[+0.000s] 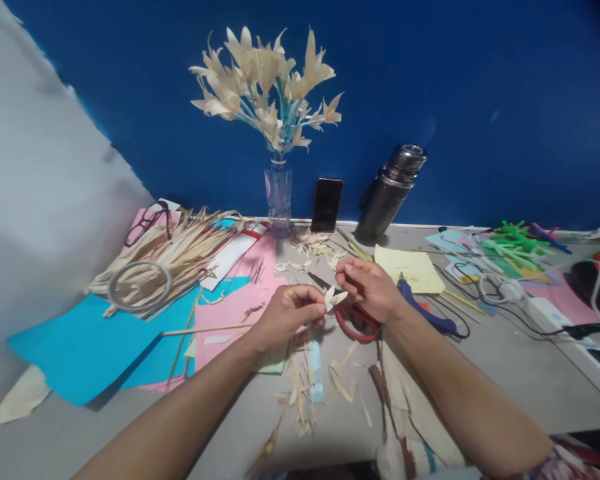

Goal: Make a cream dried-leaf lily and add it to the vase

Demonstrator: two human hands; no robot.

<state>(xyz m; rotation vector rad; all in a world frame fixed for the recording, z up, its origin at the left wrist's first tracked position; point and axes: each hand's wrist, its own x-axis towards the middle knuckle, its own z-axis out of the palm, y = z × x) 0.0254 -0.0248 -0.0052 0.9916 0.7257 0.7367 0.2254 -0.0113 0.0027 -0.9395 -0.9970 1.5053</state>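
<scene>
Trimmings [300,399] toward the table's [520,363] near edge, petal cluster [334,299] held above!
The left hand [289,313] pinches that cluster, seemingly part-made; the right hand [373,287] curls close, whether gripping, can't tell; by the back edge, a bottle [279,197] already carries finished-looking flowers [265,70].

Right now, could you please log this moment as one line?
left hand: pinching petals | right hand: beside left, grip unclear | scissors: on table, near right hand | flowers: in bottle
</scene>
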